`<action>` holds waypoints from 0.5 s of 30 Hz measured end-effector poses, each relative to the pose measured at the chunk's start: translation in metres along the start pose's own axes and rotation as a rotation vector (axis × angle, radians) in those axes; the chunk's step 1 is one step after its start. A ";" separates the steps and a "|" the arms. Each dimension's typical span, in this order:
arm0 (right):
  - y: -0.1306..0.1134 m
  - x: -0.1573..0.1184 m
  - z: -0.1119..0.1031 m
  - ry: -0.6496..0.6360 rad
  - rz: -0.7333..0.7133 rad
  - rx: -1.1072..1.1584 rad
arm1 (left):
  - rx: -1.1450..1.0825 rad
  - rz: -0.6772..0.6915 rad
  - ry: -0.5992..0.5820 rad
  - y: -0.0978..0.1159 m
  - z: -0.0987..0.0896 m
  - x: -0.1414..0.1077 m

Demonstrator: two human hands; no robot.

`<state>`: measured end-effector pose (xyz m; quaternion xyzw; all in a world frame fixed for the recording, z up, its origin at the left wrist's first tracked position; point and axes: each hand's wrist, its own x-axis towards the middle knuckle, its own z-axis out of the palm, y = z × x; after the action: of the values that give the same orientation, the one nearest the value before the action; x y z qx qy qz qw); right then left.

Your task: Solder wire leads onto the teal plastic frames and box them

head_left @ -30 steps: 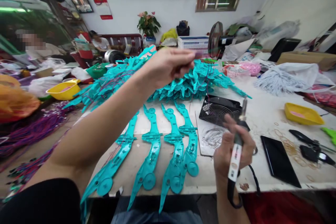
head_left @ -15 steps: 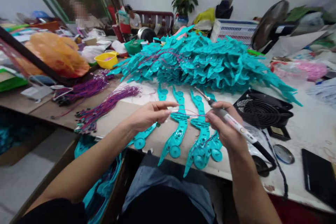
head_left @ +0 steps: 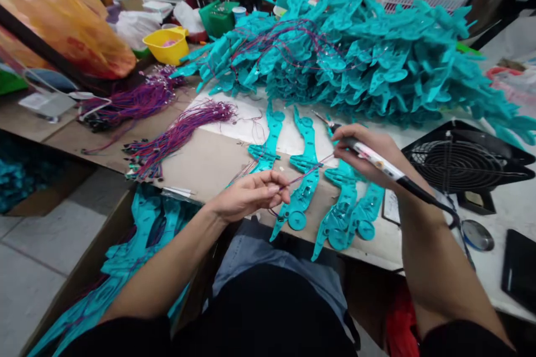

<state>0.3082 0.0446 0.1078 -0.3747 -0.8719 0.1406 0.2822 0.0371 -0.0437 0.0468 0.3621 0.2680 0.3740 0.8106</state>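
Note:
My left hand (head_left: 253, 195) is closed, its fingers pinching thin red and purple wires (head_left: 307, 173) that stretch up to my right hand. A soldering iron (head_left: 382, 166) with a white barrel and black cord lies in my right hand (head_left: 371, 150), tip pointing up and left. The same hand's fingertips hold the far end of the wires. Under and between the hands, several long teal plastic pieces (head_left: 309, 139) with round discs lie side by side on the table. My left hand partly covers the leftmost piece (head_left: 273, 133).
A large heap of teal pieces (head_left: 355, 61) fills the table's back. Wire bundles (head_left: 180, 136) lie left, near a yellow basket (head_left: 167, 47) and an orange bag (head_left: 62, 22). To the right are a black fan (head_left: 469, 159) and a round tin (head_left: 477, 234). A box below holds more teal pieces (head_left: 144, 223).
The view has tilted down. My left hand has moved down and nearer to me, and the wires now slant up to the right. The soldering iron stays in my right hand.

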 end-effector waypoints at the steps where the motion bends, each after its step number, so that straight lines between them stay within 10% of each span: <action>1: 0.009 0.013 0.005 -0.027 -0.048 -0.075 | 0.028 -0.033 -0.008 -0.002 -0.001 0.004; 7: 0.042 0.055 0.070 -0.138 -0.162 -0.250 | 0.277 -0.154 0.154 -0.023 -0.014 0.048; 15: 0.002 -0.029 0.110 0.167 0.213 0.456 | 0.675 -0.099 0.200 -0.024 -0.008 0.067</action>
<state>0.2603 0.0214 0.0078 -0.4013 -0.7471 0.3307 0.4140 0.0803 0.0023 0.0118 0.5576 0.4720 0.2582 0.6322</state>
